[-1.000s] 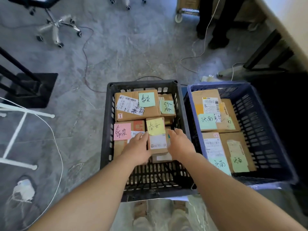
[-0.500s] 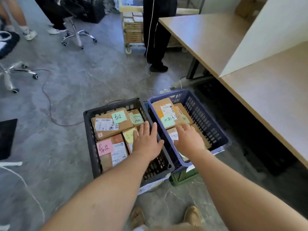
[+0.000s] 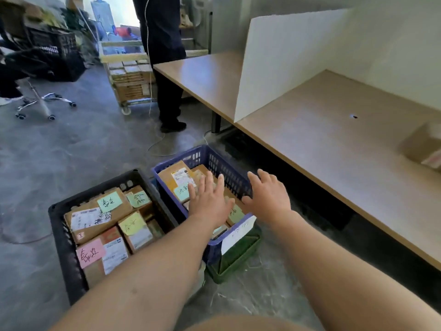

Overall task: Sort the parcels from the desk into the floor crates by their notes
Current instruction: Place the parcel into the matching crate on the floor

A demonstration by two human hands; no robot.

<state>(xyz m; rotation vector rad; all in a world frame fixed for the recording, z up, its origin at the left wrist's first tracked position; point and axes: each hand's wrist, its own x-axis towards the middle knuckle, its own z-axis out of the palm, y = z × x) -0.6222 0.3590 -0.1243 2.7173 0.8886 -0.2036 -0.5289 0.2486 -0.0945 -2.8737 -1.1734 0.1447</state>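
Observation:
Two crates stand on the floor. The black crate (image 3: 58,225) on the left holds several brown parcels with green, yellow and pink notes, such as the pink-noted parcel (image 3: 90,253). The blue crate (image 3: 229,174) to its right holds several parcels with green notes (image 3: 181,191). My left hand (image 3: 210,199) hovers over the blue crate with fingers spread, holding nothing. My right hand (image 3: 268,195) is open beside it, over the crate's right rim. One brown parcel (image 3: 423,145) lies blurred on the desk (image 3: 322,144) at the far right.
A white divider (image 3: 286,63) stands on the desk. A person in dark clothes (image 3: 164,56) stands beyond the crates beside a cart of boxes (image 3: 130,77). An office chair base (image 3: 43,103) sits at the left. A green tray (image 3: 238,256) lies under the blue crate.
Both hands have left the yellow-noted parcel in the black crate and moved right, over the blue crate. My view has lifted toward the desk.

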